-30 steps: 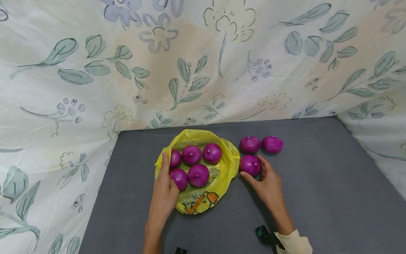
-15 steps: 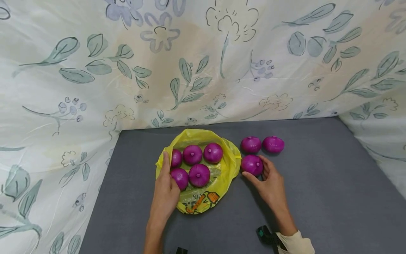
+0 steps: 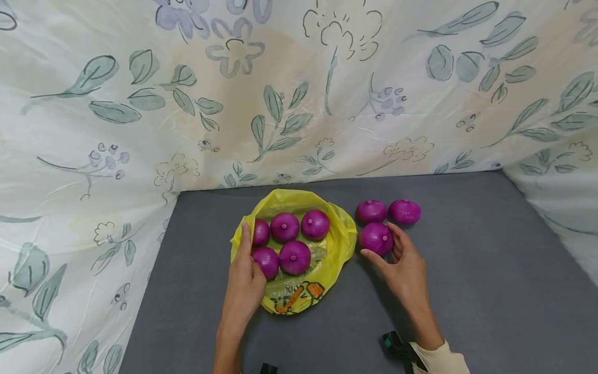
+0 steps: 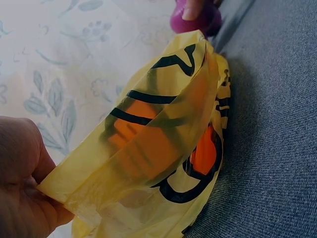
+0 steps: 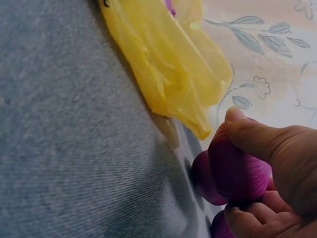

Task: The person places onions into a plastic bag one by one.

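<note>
A yellow plastic bag (image 3: 338,249) with an orange and black print lies open on the table in the head view, with several red onions (image 3: 295,257) inside. My left hand (image 3: 245,285) pinches its left rim; in the left wrist view the thumb and fingers (image 4: 54,210) hold the thin plastic edge. Right of the bag, my right hand (image 3: 404,267) grips another red onion (image 3: 376,239) between thumb and fingers. The right wrist view shows this onion (image 5: 237,171) tilted in the grasp, its underside partly hidden by the fingers.
Two more onions lie side by side behind the right hand, one nearer the bag (image 3: 371,212) and one further right (image 3: 405,212). The grey table (image 3: 490,270) meets a floral cloth (image 3: 280,130) at its back edge.
The right hand has shifted slightly right and back with its onion, which has tipped so its stem end faces further right. The left hand and the bag stay put.
</note>
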Tool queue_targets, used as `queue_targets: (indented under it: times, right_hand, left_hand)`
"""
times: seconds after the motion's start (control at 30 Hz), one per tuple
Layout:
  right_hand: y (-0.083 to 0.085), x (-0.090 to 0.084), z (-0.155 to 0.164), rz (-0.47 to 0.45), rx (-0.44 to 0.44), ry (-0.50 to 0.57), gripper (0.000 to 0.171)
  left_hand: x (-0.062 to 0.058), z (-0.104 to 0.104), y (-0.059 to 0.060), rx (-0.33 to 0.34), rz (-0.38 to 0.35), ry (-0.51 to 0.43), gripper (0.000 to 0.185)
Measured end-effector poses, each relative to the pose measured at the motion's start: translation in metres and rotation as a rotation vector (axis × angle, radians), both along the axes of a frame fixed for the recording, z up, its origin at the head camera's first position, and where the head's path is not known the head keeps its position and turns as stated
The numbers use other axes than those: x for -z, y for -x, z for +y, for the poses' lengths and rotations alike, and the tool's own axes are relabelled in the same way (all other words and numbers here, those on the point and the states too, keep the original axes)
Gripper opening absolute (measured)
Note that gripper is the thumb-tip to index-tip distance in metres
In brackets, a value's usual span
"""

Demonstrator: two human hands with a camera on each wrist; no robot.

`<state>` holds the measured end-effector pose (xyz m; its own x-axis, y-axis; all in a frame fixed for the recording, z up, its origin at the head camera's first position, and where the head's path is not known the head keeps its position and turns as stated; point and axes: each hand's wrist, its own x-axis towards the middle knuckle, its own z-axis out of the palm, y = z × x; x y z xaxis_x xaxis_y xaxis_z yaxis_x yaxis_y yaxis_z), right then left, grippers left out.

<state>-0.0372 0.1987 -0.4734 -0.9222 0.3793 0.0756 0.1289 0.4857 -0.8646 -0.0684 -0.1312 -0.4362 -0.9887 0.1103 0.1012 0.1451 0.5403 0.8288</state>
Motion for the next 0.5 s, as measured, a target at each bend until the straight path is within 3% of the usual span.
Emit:
queue_targets:
  times: [0.5]
  right_hand:
    - [0.004, -0.018, -0.004, 0.089, -0.008, -0.028, 0.09]
  left_hand:
    - [0.0, 0.001, 0.001, 0.009, 0.022, -0.003, 0.081]
